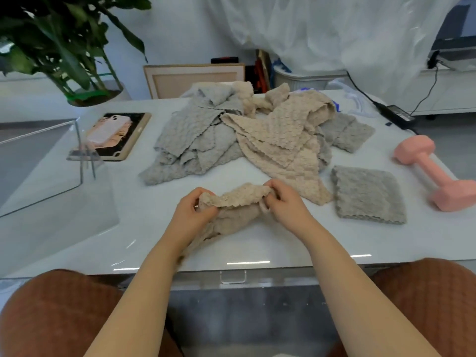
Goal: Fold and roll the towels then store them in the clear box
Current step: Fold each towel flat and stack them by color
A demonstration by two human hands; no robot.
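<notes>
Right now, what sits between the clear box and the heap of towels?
The head view shows a tablet with a phone lying on it between the clear box and the towel heap.

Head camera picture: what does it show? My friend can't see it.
The left hand and right hand grip a beige towel on a white table. Behind lies a heap of towels; a folded grey towel sits right, a clear box left.
</notes>
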